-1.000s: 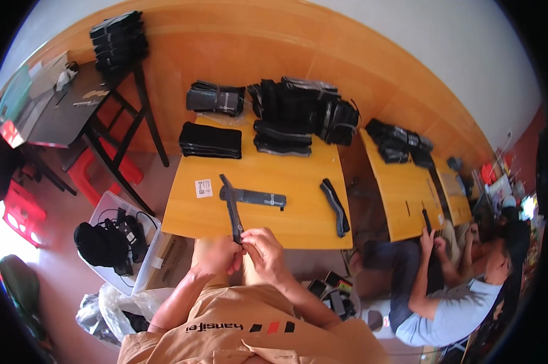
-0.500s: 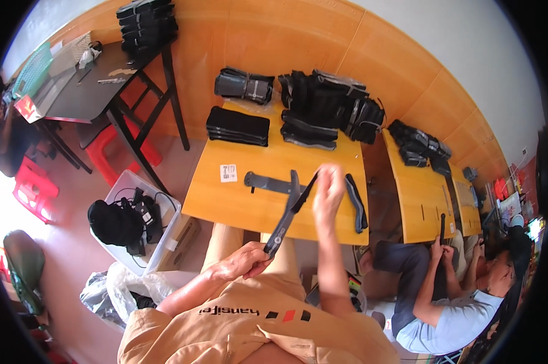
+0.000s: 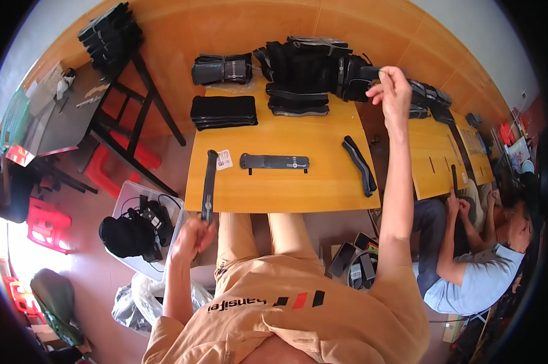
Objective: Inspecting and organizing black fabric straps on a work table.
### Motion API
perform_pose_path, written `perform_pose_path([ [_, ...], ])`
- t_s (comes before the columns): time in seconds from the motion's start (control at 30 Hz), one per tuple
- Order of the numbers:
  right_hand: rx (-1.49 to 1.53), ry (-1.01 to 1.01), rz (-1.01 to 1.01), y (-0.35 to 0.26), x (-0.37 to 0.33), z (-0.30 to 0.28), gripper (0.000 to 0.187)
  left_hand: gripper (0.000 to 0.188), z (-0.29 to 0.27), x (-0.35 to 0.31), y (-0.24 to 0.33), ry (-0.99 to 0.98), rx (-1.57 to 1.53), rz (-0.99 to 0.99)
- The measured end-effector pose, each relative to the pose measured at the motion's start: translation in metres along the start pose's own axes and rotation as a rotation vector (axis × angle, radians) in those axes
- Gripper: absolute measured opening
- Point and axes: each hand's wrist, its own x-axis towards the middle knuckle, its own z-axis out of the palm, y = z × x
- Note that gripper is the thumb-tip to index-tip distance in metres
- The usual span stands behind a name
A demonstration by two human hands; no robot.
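My left hand (image 3: 195, 236) is closed around the lower end of a dark grey strap (image 3: 209, 185), which stands up past the table's front left edge. Raised over the far right of the table, my right hand (image 3: 393, 100) pinches a dark strip (image 3: 370, 73) between thumb and fingers; part of it blends with the bundles behind. A second grey strap (image 3: 275, 162) lies flat mid-table, with two short black marks by its lower edge. Right of it rests a folded dark strap (image 3: 359, 165).
On the yellow table (image 3: 274, 194), a black stack (image 3: 224, 111), a smaller stack (image 3: 298, 100) and tied bundles (image 3: 222, 70) stand at the back. A clear bin (image 3: 180, 227) of black items is at left. A co-worker (image 3: 468, 267) sits right, by another table (image 3: 428, 164).
My hands have moved apart: the left went left with its strap, the right up and far right. The strap that stretched between them no longer crosses the table's middle. The view has shifted.
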Motion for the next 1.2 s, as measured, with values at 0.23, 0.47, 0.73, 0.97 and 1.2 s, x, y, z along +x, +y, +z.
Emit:
perform_pose_path([
  [0.23, 0.111, -0.022, 0.112, -0.023, -0.040, -0.041, 0.010, 0.039, -0.019, 0.078, -0.029, 0.095, -0.067, -0.170],
  [0.47, 0.155, -0.253, 0.266, -0.031, -0.073, -0.048, 0.009, 0.058, -0.009, 0.050, -0.003, 0.541, 0.566, -0.260],
  [0.73, 0.270, -0.892, 0.270, -0.053, -0.128, 0.026, 0.004, 0.043, 0.135, 0.063, 0.073, -0.162, 0.548, 0.710],
  [0.97, 0.086, -0.977, 0.136, -0.049, -0.138, 0.017, 0.005, 0.049, 0.131, 0.080, 0.073, -0.858, 0.559, 0.131],
  [1.2, 0.295, -0.860, 0.426, -0.042, -0.140, 0.025, 0.016, 0.019, 0.121, 0.082, 0.071, -0.625, 0.533, 0.206],
])
